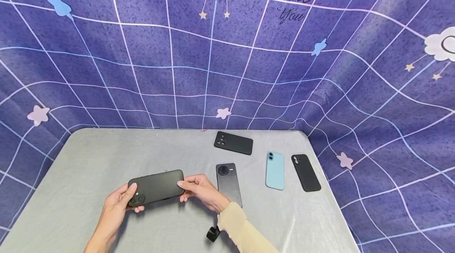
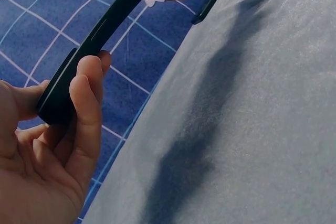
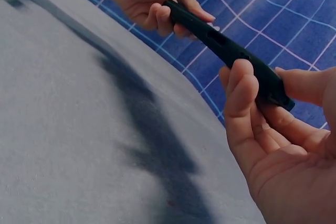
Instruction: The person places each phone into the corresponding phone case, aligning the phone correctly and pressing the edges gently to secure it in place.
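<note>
In the head view, a black phone in a case is held up over the left part of the table, camera lenses toward the left end. My left hand grips that end, thumb on the back near the lenses and fingers underneath. The opposite end is pinched by my right hand, thumb on top. Both wrist views show the case edge-on, with cutouts along its side; in the right wrist view the fingers of my right hand curl under it. The face turned down is hidden.
Right of my hands lies a grey phone with a round camera, partly covered by my right arm. Behind it is a black phone case. A light blue phone and another black case lie farther right. A purple curtain borders the grey table.
</note>
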`<act>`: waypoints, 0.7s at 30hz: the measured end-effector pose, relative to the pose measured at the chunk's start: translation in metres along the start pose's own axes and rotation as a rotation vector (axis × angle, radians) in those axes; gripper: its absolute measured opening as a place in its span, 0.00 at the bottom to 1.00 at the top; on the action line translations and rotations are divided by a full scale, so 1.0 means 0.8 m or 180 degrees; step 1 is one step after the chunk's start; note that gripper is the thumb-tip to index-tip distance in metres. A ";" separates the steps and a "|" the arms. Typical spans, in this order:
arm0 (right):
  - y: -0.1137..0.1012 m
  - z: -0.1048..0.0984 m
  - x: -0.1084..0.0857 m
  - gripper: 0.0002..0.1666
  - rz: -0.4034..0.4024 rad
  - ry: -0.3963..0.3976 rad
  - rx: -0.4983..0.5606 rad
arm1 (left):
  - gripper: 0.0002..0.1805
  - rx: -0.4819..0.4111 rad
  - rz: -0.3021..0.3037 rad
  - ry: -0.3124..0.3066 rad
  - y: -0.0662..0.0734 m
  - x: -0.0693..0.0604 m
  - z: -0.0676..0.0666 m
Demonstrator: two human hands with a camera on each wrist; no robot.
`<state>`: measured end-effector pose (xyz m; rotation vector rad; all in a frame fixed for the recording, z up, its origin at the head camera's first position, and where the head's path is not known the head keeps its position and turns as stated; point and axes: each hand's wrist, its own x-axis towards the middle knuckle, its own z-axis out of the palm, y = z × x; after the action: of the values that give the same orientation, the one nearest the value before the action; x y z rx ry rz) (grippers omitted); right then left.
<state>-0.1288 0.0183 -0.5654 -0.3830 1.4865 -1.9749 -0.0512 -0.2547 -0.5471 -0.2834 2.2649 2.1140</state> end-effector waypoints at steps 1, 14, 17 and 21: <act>0.000 0.000 0.000 0.11 0.0005 -0.0021 0.0000 | 0.24 0.0002 -0.0006 0.0000 0.000 0.000 0.000; 0.001 -0.003 0.003 0.17 0.0141 -0.0136 -0.0146 | 0.22 0.0010 0.0077 -0.0040 -0.001 -0.001 -0.001; 0.001 -0.006 0.003 0.20 0.0219 -0.0256 -0.0208 | 0.21 0.0017 0.0085 -0.0031 -0.001 -0.003 0.000; 0.002 -0.010 0.002 0.27 0.0315 -0.0418 -0.0290 | 0.21 0.0016 0.0086 -0.0027 0.001 -0.005 0.000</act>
<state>-0.1340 0.0231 -0.5698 -0.4602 1.4861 -1.7751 -0.0474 -0.2540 -0.5459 -0.2449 2.2820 2.1177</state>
